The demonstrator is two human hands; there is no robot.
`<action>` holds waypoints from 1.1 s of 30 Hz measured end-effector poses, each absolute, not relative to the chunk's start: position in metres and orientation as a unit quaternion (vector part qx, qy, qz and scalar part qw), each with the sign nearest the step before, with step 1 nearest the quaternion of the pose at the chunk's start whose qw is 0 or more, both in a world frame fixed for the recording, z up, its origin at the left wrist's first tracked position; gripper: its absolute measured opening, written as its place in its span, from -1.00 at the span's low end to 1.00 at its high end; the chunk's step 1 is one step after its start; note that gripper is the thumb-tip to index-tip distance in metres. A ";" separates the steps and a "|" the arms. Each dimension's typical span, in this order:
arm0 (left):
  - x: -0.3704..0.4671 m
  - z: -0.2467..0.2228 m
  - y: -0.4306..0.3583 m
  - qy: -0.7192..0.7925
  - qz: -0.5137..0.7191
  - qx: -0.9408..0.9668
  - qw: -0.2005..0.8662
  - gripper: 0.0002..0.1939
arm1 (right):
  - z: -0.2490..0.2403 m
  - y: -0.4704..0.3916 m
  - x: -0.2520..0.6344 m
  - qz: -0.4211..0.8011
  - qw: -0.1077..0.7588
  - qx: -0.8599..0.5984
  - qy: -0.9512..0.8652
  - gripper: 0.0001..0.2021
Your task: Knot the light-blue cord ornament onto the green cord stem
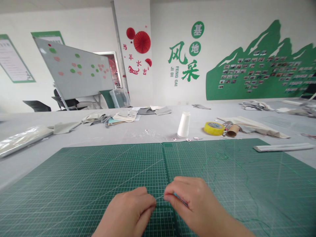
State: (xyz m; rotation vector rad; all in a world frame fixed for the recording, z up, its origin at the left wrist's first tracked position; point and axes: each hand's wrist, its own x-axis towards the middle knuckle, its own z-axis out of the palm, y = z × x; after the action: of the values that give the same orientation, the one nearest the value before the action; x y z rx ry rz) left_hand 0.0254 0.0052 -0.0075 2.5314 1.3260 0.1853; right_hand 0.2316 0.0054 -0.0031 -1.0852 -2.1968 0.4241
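Observation:
My left hand (129, 207) is closed in a pinch above the middle of the cutting mats. Close to its right, my right hand (197, 200) pinches too, thumb against forefinger. A short, pale length of thread (160, 198) spans the small gap between the two sets of fingertips. Something thin and teal (176, 195) peeks out inside my right hand, too hidden to name. Below lie two green gridded cutting mats, the left mat (108, 171) and the right mat (187, 164), edge to edge. Loose green thread (247, 177) loops over the right mat.
Beyond the mats stand a white thread cone (184, 125), a yellow tape roll (213, 128) and a cardboard tube (232, 130). Fabric scraps (124, 116) lie farther back. A rolled pale cloth (282, 147) overlaps the right mat; a clear plastic-wrapped bundle (24, 140) lies left.

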 end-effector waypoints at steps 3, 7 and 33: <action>0.023 -0.012 0.006 0.470 0.092 0.868 0.128 -0.75 | -0.003 0.002 0.228 0.149 0.328 -0.395 -0.845 -0.86; 0.021 -0.015 0.009 0.490 0.122 0.856 0.114 -0.71 | -0.006 -0.003 0.224 0.138 0.330 -0.381 -0.852 -0.86; 0.016 -0.006 0.013 0.504 0.308 0.772 0.235 -0.78 | -0.028 0.006 0.213 0.316 0.282 -0.467 -0.776 -0.81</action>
State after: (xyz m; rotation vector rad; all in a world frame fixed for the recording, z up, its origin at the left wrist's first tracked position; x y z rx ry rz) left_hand 0.0163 0.0132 -0.0058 2.1174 1.3833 0.8445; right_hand 0.2127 0.0062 -0.0277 -1.2499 -2.0781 0.8474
